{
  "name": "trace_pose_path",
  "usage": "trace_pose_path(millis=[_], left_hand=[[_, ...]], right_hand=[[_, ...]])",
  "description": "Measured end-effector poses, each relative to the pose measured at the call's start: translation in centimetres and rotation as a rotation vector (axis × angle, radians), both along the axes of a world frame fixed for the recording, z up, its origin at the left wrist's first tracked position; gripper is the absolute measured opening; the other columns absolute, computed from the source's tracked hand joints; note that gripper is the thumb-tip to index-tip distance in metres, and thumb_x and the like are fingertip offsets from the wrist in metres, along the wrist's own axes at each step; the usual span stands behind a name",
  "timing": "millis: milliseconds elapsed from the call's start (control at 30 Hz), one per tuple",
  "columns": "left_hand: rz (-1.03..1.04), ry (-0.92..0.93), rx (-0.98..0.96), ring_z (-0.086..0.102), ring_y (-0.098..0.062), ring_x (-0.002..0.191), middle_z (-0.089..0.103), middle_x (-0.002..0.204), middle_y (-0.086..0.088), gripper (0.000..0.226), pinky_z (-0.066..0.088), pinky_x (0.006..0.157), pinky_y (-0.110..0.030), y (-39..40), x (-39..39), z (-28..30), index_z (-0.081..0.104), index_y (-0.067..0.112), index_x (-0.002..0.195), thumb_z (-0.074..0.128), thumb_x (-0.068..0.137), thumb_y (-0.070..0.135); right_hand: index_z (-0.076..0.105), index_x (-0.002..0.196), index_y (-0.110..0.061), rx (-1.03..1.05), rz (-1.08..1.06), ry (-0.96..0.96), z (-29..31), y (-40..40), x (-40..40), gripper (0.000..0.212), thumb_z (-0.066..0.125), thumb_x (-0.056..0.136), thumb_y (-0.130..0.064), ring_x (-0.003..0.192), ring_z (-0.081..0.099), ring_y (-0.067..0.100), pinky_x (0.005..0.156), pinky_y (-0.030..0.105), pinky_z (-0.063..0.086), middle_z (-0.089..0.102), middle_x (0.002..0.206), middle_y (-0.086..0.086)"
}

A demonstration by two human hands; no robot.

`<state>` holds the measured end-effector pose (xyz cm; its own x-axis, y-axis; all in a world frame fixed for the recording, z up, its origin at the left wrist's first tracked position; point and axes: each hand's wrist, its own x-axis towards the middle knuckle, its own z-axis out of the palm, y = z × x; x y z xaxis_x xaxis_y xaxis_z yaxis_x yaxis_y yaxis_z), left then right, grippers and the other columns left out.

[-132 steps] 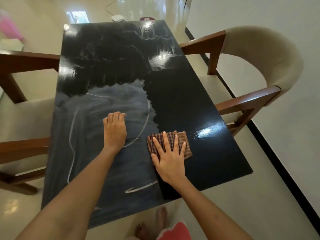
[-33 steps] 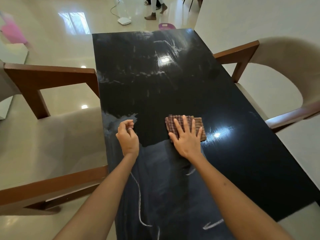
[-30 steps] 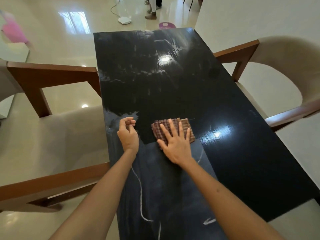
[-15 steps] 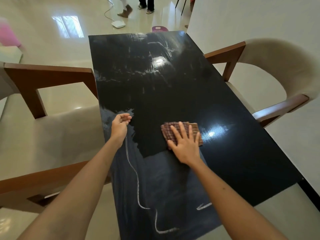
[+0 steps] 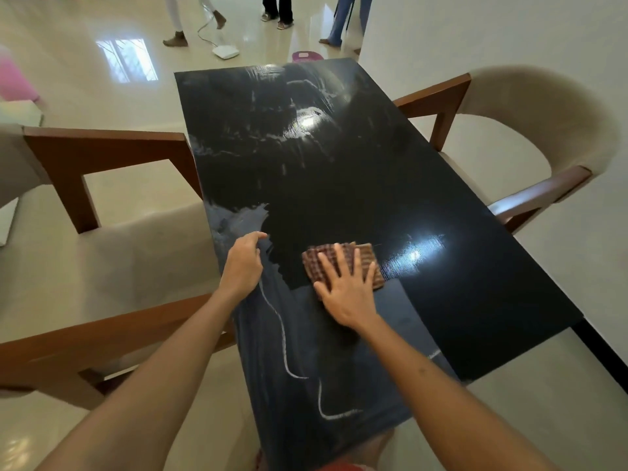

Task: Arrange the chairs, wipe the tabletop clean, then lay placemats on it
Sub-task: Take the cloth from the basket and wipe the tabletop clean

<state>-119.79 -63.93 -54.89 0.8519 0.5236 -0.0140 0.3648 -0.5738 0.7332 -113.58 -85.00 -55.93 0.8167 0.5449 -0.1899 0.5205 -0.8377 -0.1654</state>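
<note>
A glossy black tabletop [image 5: 356, 171] stretches away from me, with dusty grey smears and white chalky lines on its near left part. My right hand [image 5: 346, 287] presses flat, fingers spread, on a folded brown checked cloth [image 5: 368, 258] near the table's middle. My left hand [image 5: 243, 263] rests on the tabletop near its left edge, fingers loosely curled, holding nothing. A beige chair with wooden arms [image 5: 102, 253] stands at the left side and a matching chair [image 5: 530, 137] at the right.
A white wall [image 5: 509, 35] runs close behind the right chair. Legs of several people [image 5: 275, 11] stand on the shiny floor beyond the table's far end, near a white floor device with a cord [image 5: 226, 51] and a small purple object [image 5: 307, 56].
The right hand has slid the cloth left and back right across the table over the last second. The left hand has shifted slightly toward the left edge, its fingers loosening.
</note>
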Motion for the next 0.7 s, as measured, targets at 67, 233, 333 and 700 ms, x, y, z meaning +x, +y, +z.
trace_pose_path(millis=[67,233,333,700], left_hand=[[0.0,0.008,0.067,0.048,-0.025,0.125,0.052,0.133,-0.01,0.035,0.039,0.106,-0.036,-0.1,-0.7,0.1,0.051,0.011,0.131,0.038,0.099,0.007],[-0.051,0.102,0.289,0.031,-0.028,0.14,0.043,0.145,-0.017,0.039,0.025,0.116,-0.042,-0.8,-1.9,0.0,0.046,0.007,0.137,0.039,0.099,0.008],[-0.143,0.139,0.406,0.025,-0.028,0.143,0.04,0.147,-0.015,0.041,0.021,0.116,-0.042,-1.3,-2.3,-0.2,0.043,0.007,0.14,0.04,0.1,0.012],[-0.249,0.294,0.532,0.015,-0.033,0.145,0.021,0.157,-0.015,0.053,0.017,0.117,-0.046,-3.1,-3.5,-1.0,0.03,0.013,0.148,0.036,0.101,0.038]], right_hand=[[0.013,0.151,-0.043,0.031,0.098,-0.016,-0.3,0.7,-3.3,0.068,0.016,0.087,-0.064,0.148,-0.007,0.037,0.113,0.063,-0.009,0.001,0.163,-0.004],[0.008,0.15,-0.046,0.053,0.189,-0.053,-0.7,-0.4,-5.5,0.061,0.022,0.093,-0.062,0.148,-0.006,0.034,0.115,0.06,-0.009,-0.001,0.163,-0.006],[0.015,0.15,-0.047,0.031,0.148,-0.062,-0.5,-1.3,-4.3,0.064,0.026,0.089,-0.061,0.149,-0.003,0.032,0.115,0.06,-0.007,0.003,0.163,-0.008],[0.009,0.151,-0.044,-0.029,-0.274,-0.032,-0.1,-8.9,0.2,0.069,0.016,0.085,-0.064,0.148,-0.007,0.034,0.114,0.063,-0.006,-0.003,0.163,-0.007]])
